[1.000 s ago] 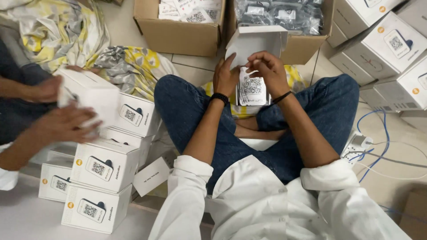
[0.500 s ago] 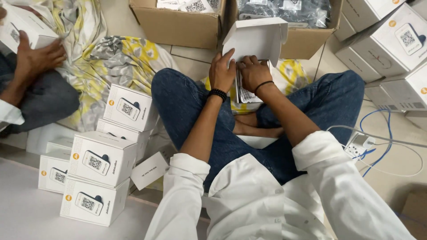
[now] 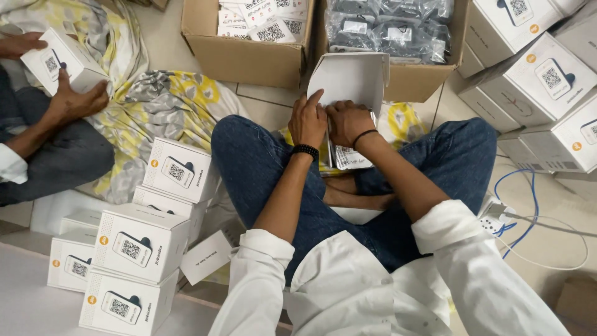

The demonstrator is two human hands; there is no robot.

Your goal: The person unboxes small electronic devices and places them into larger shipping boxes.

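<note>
So the person was sitting cross-legged on the floor with a small white box [image 3: 351, 78] in front of their knees, roughly at 12 o'clock from the middle of the view. It was plain white card, its lid flap tipped up and open so the blank inside faced the camera. Under it, against the lap, sat a printed sheet [image 3: 349, 158] with black-and-white code squares on it.

Both hands were bunched at the bottom edge of the box. The left hand [image 3: 309, 119] had its fingers curled down onto that edge with the index finger reaching up the card, and the right hand [image 3: 346, 121] was closed in a loose fist just beside it, knuckles touching the left. Whether the right fingers actually pinched anything, I couldn't tell.

Compared with half a second before, the hands had slid closer together and lower on the box, and the sheet was more covered up.

Off at 10 o'clock another person's hand [image 3: 78, 99] gripped a white carton [image 3: 62, 61]. A stack of the same cartons [image 3: 140, 239] sat at 8 o'clock, more [image 3: 541, 81] at 2 o'clock, and two brown cardboard crates [image 3: 249, 59] along the top.
</note>
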